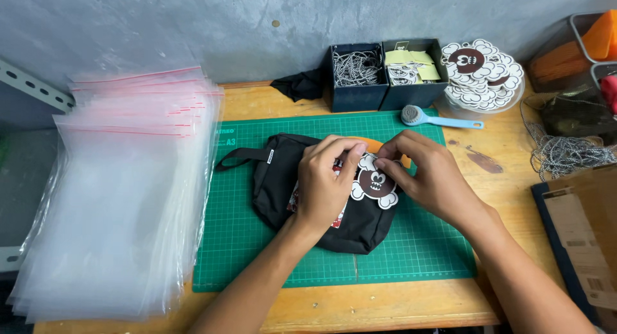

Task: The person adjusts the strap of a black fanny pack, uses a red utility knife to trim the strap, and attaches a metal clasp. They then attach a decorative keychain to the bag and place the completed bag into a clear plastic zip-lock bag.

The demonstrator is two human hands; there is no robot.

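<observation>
Your left hand and right hand pinched the cloud-shaped tag at the black pouch; tag seemingly unfastened, pouch unbagged.

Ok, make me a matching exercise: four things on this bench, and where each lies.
Things:
1. black pouch
2. clear zip bags
3. blue-handled brush
4. cloud-shaped tags

Places:
A. stacked left of the green mat
B. on the mat's far edge
C. piled at the back right
D. on the mat, under both hands

Pairs: 1-D, 2-A, 3-B, 4-C
</observation>
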